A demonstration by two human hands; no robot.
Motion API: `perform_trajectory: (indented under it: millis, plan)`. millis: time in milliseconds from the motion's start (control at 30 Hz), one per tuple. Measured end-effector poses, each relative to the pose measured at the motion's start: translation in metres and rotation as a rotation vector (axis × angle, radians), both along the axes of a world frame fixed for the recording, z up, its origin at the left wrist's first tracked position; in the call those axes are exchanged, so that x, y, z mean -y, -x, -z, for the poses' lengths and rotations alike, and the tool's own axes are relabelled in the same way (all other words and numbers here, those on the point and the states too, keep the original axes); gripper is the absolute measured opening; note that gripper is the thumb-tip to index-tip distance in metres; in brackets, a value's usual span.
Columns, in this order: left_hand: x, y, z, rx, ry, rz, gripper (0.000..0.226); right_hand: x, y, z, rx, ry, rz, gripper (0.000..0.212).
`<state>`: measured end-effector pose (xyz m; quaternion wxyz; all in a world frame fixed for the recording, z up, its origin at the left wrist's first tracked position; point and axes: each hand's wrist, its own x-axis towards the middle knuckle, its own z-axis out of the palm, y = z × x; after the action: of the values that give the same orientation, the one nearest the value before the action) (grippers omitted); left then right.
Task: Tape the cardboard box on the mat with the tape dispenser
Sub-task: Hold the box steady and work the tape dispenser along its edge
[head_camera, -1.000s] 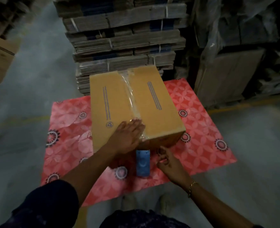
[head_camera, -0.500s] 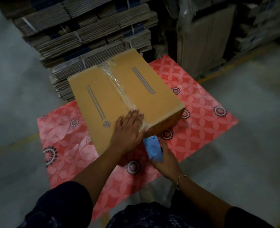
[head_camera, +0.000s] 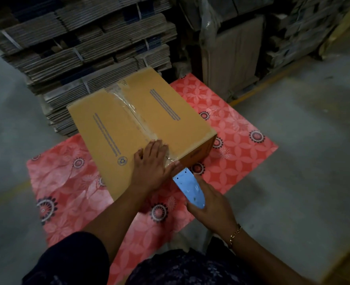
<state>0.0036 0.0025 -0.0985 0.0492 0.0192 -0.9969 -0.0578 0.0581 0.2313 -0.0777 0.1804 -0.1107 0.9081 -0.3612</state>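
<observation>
A brown cardboard box [head_camera: 116, 122] sits on a red patterned mat [head_camera: 238, 145] on the floor. Clear tape [head_camera: 133, 109] runs along the box's centre seam to the near edge. My left hand [head_camera: 152, 163] lies flat, fingers spread, on the box's near edge over the tape end. My right hand [head_camera: 210, 204] grips a light blue tape dispenser [head_camera: 188, 187], whose toothed blade sits at the box's near corner, close to my left thumb.
Strapped bundles of flattened cardboard [head_camera: 83, 48] are stacked directly behind the box. More cardboard and wrapped goods [head_camera: 231, 50] stand at the back right. Grey concrete floor [head_camera: 306, 140] surrounds the mat, with a yellow line [head_camera: 258, 87] at right.
My right hand has taken up the blue dispenser from the mat and raised its blade to the box's near edge. My left hand stays pressed on the tape end. The view has shifted.
</observation>
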Motion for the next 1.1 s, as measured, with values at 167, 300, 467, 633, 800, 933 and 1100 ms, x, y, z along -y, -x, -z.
perform_trajectory:
  millis: [167, 300, 467, 633, 800, 933, 1100]
  plan:
    - [-0.001, 0.000, 0.001, -0.003, -0.016, -0.004, 0.079, -0.013, -0.013, -0.014, -0.008, -0.037, -0.001, 0.089]
    - [0.001, 0.001, 0.001, 0.000, -0.046, -0.010, 0.076, -0.016, -0.013, -0.020, 0.027, -0.085, -0.022, 0.092]
    - [0.000, 0.001, 0.001, -0.008, -0.030, -0.001, 0.080, 0.002, 0.031, -0.038, 0.065, -0.307, -0.177, 0.073]
    - [-0.002, 0.001, -0.001, -0.017, -0.006, -0.016, 0.078, 0.043, 0.080, -0.045, 0.201, -0.604, -0.336, 0.043]
    - [-0.003, 0.002, 0.007, -0.050, 0.102, 0.026, 0.074, 0.010, 0.064, -0.018, 0.311, -0.520, -0.319, 0.064]
    - [-0.001, 0.004, 0.010, -0.015, 0.138, 0.074, 0.081, -0.006, 0.050, -0.009, 0.326, -0.351, -0.243, 0.064]
    - [-0.003, 0.003, 0.007, 0.011, 0.155, 0.067, 0.085, -0.021, 0.033, -0.006, 0.314, -0.212, -0.148, 0.049]
